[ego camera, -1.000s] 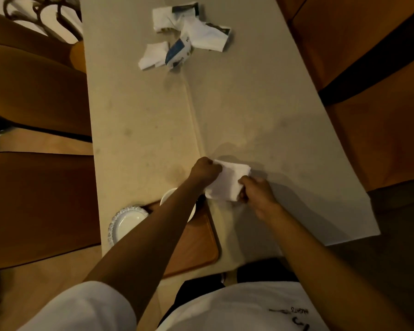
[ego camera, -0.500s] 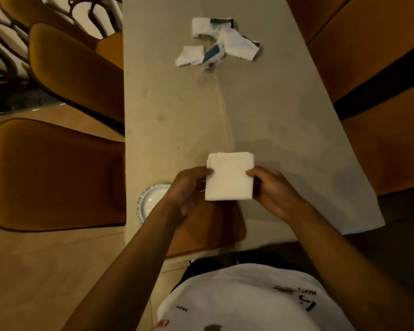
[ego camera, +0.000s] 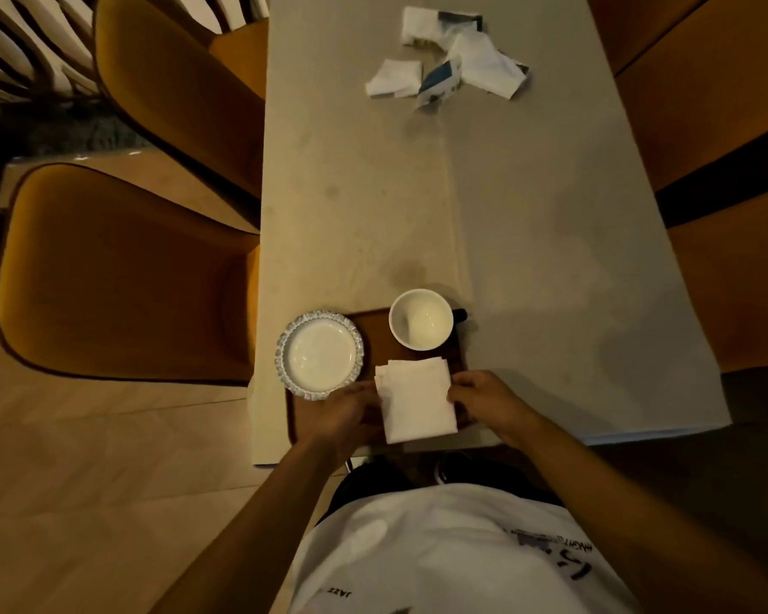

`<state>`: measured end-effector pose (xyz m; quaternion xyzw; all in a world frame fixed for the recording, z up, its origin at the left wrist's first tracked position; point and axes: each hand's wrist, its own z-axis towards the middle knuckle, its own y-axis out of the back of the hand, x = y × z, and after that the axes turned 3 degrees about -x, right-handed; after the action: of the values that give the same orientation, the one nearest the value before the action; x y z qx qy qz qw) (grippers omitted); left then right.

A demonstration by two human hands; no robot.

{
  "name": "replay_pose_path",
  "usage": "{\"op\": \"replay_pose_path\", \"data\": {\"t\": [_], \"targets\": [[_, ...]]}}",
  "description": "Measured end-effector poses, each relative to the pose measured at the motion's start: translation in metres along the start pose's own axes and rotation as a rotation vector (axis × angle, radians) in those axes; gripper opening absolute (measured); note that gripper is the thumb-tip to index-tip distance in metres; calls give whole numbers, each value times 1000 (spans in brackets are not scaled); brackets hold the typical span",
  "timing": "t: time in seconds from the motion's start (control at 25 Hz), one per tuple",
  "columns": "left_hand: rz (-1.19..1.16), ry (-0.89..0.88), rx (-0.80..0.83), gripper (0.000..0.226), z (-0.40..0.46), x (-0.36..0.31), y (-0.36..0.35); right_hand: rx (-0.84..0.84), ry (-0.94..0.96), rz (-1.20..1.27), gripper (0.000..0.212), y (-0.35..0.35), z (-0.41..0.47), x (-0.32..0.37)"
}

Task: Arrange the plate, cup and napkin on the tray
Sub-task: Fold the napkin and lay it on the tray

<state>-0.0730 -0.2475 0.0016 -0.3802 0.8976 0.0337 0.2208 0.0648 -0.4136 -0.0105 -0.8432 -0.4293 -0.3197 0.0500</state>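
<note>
A brown wooden tray [ego camera: 375, 332] lies at the table's near edge. A small white plate [ego camera: 319, 353] with a frilled bluish rim sits on the tray's left side, overhanging it. At the tray's far right stands an empty white cup [ego camera: 421, 319] with a dark handle. The folded white napkin [ego camera: 415, 400] lies over the tray's near right part. My left hand [ego camera: 351, 412] pinches its left edge and my right hand [ego camera: 484, 398] holds its right edge.
Several crumpled white and blue papers [ego camera: 448, 59] lie at the far end of the beige table [ego camera: 550, 241]. Orange chairs [ego camera: 120, 272] stand along the left side and an orange bench [ego camera: 737, 139] along the right. The table edge runs just below the tray.
The folded napkin came down from the table surface beyond the tray onto the tray, both hands still on its edges. The view tilted, bringing the cup and whole plate into sight.
</note>
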Motion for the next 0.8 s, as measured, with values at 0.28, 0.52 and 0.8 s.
{"op": "replay_pose_path", "data": {"t": [0.28, 0.52, 0.8], "targets": [[112, 15, -197, 20, 38, 9, -26, -142, 29, -167, 22, 4, 33, -18], [224, -71, -223, 23, 52, 13, -30, -180, 72, -289, 30, 8, 36, -18], [597, -485, -285, 44, 46, 32, -20, -272, 248, -431, 28, 21, 25, -26]]}}
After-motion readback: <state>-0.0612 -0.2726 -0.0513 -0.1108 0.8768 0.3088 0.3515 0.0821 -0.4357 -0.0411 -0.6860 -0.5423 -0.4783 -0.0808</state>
